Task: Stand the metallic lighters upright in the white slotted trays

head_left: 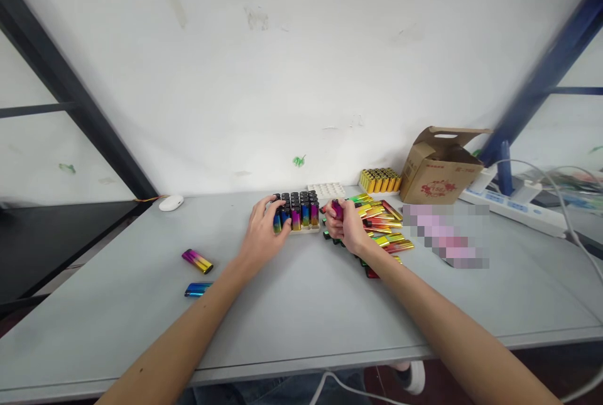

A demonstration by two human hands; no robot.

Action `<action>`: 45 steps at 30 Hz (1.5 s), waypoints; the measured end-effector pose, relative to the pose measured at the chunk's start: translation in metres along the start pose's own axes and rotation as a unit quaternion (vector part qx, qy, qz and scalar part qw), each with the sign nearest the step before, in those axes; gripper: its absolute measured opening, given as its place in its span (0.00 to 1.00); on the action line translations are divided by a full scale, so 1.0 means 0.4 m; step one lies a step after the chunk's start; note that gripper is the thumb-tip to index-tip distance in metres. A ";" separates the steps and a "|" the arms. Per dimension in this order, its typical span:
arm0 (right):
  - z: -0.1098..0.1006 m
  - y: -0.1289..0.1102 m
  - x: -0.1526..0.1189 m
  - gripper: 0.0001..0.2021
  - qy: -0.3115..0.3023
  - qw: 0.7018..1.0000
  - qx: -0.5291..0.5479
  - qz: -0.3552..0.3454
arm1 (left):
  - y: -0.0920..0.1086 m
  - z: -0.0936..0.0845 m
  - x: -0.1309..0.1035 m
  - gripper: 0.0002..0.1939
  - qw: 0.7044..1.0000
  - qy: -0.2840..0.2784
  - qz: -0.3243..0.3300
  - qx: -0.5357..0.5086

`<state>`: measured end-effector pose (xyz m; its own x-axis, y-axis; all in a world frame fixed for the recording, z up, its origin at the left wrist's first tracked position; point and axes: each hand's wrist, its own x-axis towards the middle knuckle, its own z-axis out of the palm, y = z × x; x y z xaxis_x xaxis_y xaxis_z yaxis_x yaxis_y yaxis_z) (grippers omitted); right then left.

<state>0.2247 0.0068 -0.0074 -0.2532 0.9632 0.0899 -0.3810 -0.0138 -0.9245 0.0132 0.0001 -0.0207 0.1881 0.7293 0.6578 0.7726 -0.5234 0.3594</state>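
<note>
Upright lighters with black tops and shiny blue, purple and yellow bodies [296, 218] stand in rows in a pale tray [308, 229] near the wall. My left hand [265, 226] is at the tray's left end, its thumb and fingers curled about a blue-green lighter [277, 224] at the front corner. Just right of the tray, my right hand [347, 226] is closed around a purple lighter [337, 209], which shows above the fist. Under and beyond that hand spreads a heap of shiny lighters [384, 223] in gold, red and green, partly covered by it.
Two loose lighters, one purple-yellow [198, 261] and one blue [196, 289], lie at left. Behind are a white slotted tray [326, 190], a block of yellow lighters [380, 182] and an open cardboard box [438, 172]. A power strip [518, 210] with cables runs along the right.
</note>
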 end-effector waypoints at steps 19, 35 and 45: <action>-0.009 0.003 0.007 0.11 0.019 1.000 -0.010 0.005 | 0.000 -0.003 0.001 0.17 1.000 -0.004 0.000 0.001; -0.030 -0.011 -0.005 0.19 0.043 0.918 -0.355 -0.171 | 0.004 -0.007 0.000 0.17 1.000 -0.010 -0.003 0.006; -0.007 0.012 -0.017 0.16 0.014 0.838 -0.480 -0.260 | 0.001 -0.004 -0.001 0.17 1.000 -0.008 -0.001 0.006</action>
<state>0.2272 0.0007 -0.0136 -0.2491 0.7784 0.5763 0.4600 0.6187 -0.6369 0.0125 -0.0011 -0.0197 0.1962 0.7366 0.6473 0.7801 -0.5172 0.3521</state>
